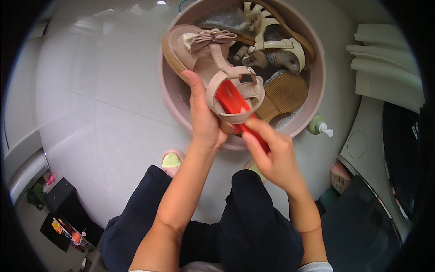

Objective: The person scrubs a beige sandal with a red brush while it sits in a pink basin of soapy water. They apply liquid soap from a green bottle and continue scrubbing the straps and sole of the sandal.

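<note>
My left hand (202,112) grips a pink sandal (178,51) by its sole, holding it tilted above a round pink basin (317,91). A bow decorates the sandal's toe strap. Between the fingers of my right hand (272,153) is the handle of a red brush (232,97), whose head reaches through the ankle strap onto the insole. Its bristles are mostly hidden. Inside the basin, a cream sandal (272,44) leans on the far right wall in sudsy water. A sandal with a ribbed brown sole (287,91) lies sole up below it.
A green pump bottle (317,124) with a white nozzle stands against the basin's right side. Farther right is a white appliance (357,144) with a dark round door. Black boxes (64,200) sit at the lower left. My slippered feet flank the near side.
</note>
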Available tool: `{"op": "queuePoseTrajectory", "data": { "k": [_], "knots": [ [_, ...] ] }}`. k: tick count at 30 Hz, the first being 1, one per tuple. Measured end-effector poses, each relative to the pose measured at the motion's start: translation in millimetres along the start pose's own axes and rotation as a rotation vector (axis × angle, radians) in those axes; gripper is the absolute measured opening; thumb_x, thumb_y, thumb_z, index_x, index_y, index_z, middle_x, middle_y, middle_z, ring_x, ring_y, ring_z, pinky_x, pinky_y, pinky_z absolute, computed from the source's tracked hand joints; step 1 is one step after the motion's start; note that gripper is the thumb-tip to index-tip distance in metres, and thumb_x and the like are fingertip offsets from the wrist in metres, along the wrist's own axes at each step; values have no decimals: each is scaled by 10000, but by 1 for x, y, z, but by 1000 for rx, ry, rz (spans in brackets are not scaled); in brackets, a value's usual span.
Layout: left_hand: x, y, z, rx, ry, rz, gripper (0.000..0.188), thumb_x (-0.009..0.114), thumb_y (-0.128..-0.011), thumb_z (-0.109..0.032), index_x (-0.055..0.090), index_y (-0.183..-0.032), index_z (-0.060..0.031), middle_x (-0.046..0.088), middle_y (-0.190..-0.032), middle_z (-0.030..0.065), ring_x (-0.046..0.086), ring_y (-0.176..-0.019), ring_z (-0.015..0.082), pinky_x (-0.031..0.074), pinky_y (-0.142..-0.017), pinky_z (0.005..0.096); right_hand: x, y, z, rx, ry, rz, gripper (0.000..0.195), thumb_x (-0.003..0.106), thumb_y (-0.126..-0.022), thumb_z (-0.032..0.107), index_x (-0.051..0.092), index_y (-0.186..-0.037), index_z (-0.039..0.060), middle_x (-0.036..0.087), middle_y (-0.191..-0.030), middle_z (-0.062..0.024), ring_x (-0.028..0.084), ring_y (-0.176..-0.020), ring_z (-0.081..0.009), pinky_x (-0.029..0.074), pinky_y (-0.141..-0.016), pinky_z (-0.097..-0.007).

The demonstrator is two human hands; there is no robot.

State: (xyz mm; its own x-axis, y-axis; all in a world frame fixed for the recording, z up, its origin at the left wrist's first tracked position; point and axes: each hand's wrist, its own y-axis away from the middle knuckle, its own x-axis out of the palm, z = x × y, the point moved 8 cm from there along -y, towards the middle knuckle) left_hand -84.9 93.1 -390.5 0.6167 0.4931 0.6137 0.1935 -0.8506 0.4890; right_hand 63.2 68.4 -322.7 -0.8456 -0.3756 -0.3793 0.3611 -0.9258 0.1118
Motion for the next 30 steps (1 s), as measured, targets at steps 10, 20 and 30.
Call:
{"op": "queuePoseTrajectory", "data": {
  "k": [10,20,30],
  "knots": [
    [4,-1,-6,-14,-2,15,807,395,-970,-711,509,-1336,-1,638,-1210,138,655,-1070,205,564,-936,370,-19,7,-7,-110,243,-10,315,717,-891,113,709,-1206,119,660,-763,-91,639,-595,-265,489,-537,-362],
    [9,4,-10,-15,-23,6,916,344,-928,-798,564,-1270,22,663,-1148,145,652,-1039,227,563,-894,358,5,13,10,-21,-40,36,323,707,-901,97,688,-1223,76,717,-883,-129,697,-722,-285,546,-628,-361],
    [2,8,6,-84,-32,79,893,373,-937,-775,514,-1364,-3,626,-1263,161,627,-1131,261,514,-1014,391,-6,17,3,-72,153,-87,178,694,-904,127,691,-1079,95,636,-704,-103,623,-584,-310,473,-519,-390]
  ]
}}
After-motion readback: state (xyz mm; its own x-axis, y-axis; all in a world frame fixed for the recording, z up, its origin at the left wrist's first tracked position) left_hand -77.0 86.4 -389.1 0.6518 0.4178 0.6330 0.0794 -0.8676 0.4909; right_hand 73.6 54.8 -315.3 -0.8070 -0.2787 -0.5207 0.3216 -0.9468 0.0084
